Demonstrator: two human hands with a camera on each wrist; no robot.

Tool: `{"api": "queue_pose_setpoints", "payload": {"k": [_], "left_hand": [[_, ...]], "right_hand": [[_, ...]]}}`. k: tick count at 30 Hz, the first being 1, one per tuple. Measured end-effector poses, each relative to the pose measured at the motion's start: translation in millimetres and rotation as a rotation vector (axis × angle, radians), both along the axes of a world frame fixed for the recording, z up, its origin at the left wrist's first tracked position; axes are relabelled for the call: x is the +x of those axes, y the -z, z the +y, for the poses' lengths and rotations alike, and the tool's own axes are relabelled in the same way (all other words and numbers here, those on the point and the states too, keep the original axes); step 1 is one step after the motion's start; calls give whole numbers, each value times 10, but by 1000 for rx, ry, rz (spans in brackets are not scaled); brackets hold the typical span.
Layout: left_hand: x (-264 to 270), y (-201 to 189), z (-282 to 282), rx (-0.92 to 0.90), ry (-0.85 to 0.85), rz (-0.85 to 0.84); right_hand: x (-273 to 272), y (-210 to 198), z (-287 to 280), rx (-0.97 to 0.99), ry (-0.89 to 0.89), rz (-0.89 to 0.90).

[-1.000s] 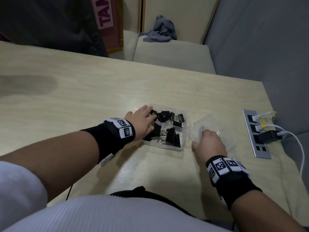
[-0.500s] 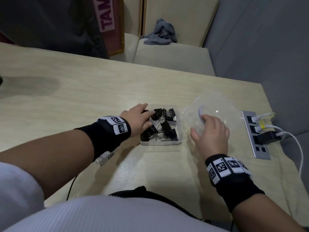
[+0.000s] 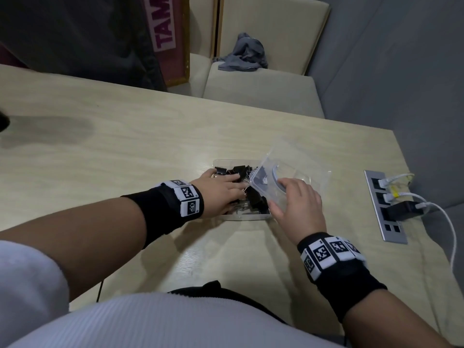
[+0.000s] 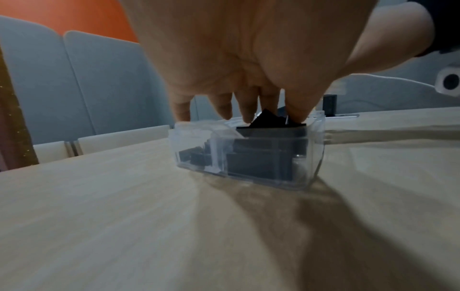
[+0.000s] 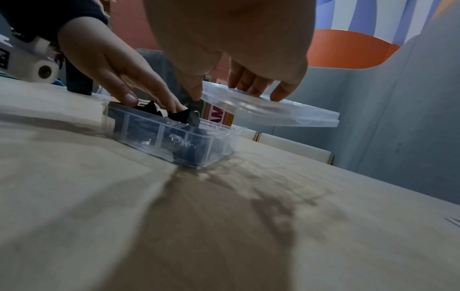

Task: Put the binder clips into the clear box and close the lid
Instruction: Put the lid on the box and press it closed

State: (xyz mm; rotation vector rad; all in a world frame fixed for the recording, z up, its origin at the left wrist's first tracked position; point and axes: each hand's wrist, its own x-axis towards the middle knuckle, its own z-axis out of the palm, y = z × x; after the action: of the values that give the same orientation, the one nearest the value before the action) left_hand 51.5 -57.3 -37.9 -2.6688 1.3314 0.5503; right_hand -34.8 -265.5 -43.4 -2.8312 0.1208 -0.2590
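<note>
A clear box [image 3: 241, 217] stands on the wooden table, with several black binder clips [image 3: 254, 200] piled inside it. My left hand [image 3: 226, 189] lies over the box's left side, its straight fingers pressing down on the clips [image 4: 267, 121]. My right hand [image 3: 288, 197] pinches the clear lid [image 3: 298, 167], thumb under it and fingers on top. The lid [image 5: 273, 113] hangs tilted above the right half of the box [image 5: 174, 141], not touching it. In the right wrist view the left hand's fingers [image 5: 149, 92] rest on the clips near the box's left end.
A metal power strip [image 3: 385, 217] with a black plug and white cables is set into the table at the right edge. Beyond the table's far edge is a beige bench with a grey cloth [image 3: 246, 55]. Bare tabletop [image 3: 125, 151] stretches to the left.
My right hand has lifted the lid off the table at the right and carried it left, over the box. The left hand has stayed on the clips in the box.
</note>
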Motion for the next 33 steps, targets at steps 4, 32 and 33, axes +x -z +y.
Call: {"api": "queue_pose_setpoints", "payload": {"k": [4, 32, 33], "left_hand": [[-12, -84, -17, 53, 101, 39], [231, -168, 165, -419, -472, -118], [256, -171, 182, -409, -497, -107]], "right_hand": [[-6, 8, -21, -17, 19, 29], [19, -55, 129, -38, -232, 194], [29, -58, 169, -43, -277, 188]]}}
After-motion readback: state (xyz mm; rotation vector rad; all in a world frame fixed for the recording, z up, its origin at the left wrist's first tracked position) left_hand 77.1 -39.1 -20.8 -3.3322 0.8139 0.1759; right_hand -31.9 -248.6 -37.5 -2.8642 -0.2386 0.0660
